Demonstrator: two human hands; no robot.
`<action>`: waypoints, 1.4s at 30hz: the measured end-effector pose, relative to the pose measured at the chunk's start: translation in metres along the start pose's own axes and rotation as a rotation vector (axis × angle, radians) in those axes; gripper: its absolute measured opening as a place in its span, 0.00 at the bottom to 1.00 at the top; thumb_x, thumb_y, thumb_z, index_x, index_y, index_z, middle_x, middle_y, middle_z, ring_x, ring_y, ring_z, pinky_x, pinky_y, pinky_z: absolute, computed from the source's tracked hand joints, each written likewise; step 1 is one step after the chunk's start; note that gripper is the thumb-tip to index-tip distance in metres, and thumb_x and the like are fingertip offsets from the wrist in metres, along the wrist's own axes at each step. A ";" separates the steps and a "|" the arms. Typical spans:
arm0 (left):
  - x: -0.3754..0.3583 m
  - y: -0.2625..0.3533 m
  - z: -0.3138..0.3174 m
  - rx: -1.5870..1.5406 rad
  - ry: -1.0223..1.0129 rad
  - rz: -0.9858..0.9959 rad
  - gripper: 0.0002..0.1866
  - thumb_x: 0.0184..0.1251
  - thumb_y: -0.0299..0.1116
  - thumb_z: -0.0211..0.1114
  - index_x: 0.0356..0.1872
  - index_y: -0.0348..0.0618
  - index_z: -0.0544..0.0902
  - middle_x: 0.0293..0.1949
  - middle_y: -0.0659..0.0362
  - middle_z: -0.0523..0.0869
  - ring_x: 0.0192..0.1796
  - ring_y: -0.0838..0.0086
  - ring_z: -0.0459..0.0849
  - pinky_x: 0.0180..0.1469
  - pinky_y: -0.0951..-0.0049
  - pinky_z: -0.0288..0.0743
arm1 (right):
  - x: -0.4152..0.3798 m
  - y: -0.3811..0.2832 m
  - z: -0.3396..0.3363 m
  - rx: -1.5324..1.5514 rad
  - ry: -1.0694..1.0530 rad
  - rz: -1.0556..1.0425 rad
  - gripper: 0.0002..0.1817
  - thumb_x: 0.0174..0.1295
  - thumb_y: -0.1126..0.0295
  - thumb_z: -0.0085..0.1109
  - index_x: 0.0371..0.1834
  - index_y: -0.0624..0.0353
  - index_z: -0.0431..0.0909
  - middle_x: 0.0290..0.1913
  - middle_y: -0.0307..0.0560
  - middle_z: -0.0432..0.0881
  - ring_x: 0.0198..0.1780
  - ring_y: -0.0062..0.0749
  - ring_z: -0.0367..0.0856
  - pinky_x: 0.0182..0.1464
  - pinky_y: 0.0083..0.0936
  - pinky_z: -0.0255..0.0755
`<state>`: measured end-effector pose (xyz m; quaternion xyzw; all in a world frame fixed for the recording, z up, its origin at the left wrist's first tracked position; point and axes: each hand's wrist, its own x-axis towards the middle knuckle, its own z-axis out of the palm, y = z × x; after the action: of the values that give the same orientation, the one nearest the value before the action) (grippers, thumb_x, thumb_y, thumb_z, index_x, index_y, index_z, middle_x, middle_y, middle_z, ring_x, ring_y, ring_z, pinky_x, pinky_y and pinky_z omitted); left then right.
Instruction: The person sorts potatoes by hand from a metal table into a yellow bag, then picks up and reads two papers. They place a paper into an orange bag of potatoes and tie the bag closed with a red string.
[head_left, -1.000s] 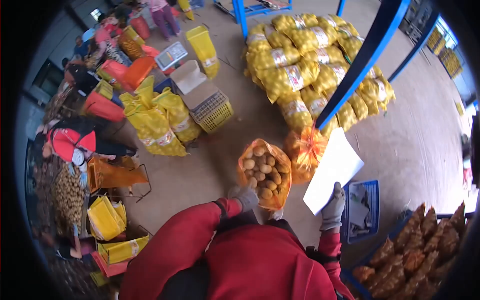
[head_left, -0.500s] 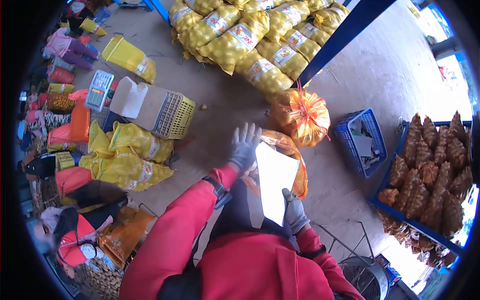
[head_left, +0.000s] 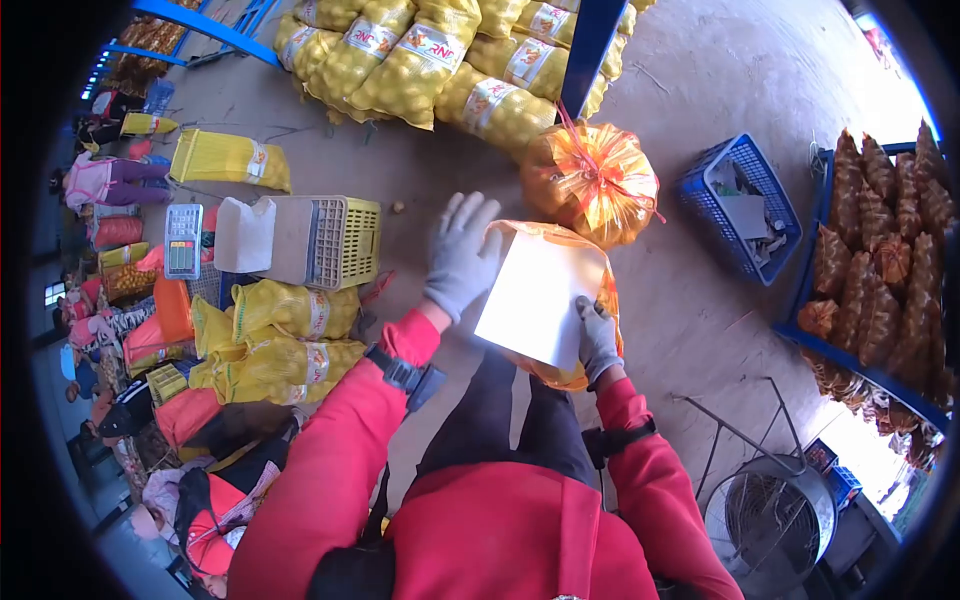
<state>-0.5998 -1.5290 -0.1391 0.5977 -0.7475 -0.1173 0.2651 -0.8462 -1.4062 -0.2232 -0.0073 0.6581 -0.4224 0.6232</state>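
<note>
My right hand (head_left: 600,340), in a grey glove, grips the right edge of a white sheet (head_left: 538,300), thumb on top. My left hand (head_left: 462,255), gloved too, has its fingers spread beside the sheet's upper left edge. Behind the sheet, an orange mesh bag (head_left: 611,285) shows along the top, right and bottom edges; most of it is hidden. Just past it stands a full orange mesh bag (head_left: 600,190), gathered and tied with red at the top.
Full yellow mesh sacks (head_left: 430,60) are stacked ahead beside a blue post (head_left: 585,60). On the left are a yellow crate (head_left: 362,243), a scale (head_left: 184,240) and people. A blue basket (head_left: 770,200), a loaded rack (head_left: 810,320) and a metal-framed drum (head_left: 770,510) stand right.
The white sheet has turned to face me more broadly and shifted slightly. My left hand has moved left and up, away from it. The camera view has shifted too.
</note>
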 end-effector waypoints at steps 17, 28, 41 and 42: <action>-0.096 0.064 0.089 0.220 -0.668 0.285 0.36 0.67 0.51 0.63 0.76 0.54 0.72 0.78 0.56 0.69 0.82 0.54 0.58 0.79 0.44 0.50 | -0.125 0.039 0.003 -1.884 -0.699 -0.356 0.24 0.70 0.55 0.53 0.65 0.52 0.78 0.52 0.55 0.87 0.61 0.55 0.82 0.71 0.52 0.64; -0.119 0.060 0.016 -0.097 -0.053 -0.299 0.35 0.62 0.41 0.74 0.70 0.42 0.74 0.70 0.37 0.72 0.71 0.41 0.71 0.71 0.46 0.66 | -0.122 -0.030 -0.002 -1.581 -0.527 -0.626 0.21 0.59 0.72 0.60 0.58 0.51 0.83 0.61 0.46 0.84 0.64 0.49 0.80 0.68 0.49 0.70; -0.152 0.008 0.002 -0.388 -0.169 -0.457 0.10 0.70 0.40 0.67 0.45 0.48 0.85 0.37 0.49 0.90 0.41 0.50 0.89 0.44 0.55 0.81 | 0.019 0.059 0.051 -1.665 -0.372 -1.270 0.30 0.67 0.53 0.59 0.73 0.42 0.74 0.84 0.48 0.59 0.85 0.57 0.51 0.77 0.75 0.43; -0.144 0.016 -0.015 -0.322 -0.300 -0.168 0.11 0.68 0.32 0.69 0.49 0.46 0.86 0.42 0.50 0.89 0.47 0.51 0.88 0.47 0.59 0.81 | 0.023 0.060 0.047 -1.733 -0.388 -1.241 0.31 0.66 0.52 0.59 0.73 0.44 0.73 0.84 0.49 0.59 0.85 0.57 0.51 0.77 0.76 0.43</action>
<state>-0.5836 -1.3852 -0.1556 0.5837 -0.6977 -0.3443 0.2325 -0.7815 -1.4060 -0.2696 -0.8437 0.5046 -0.0470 0.1772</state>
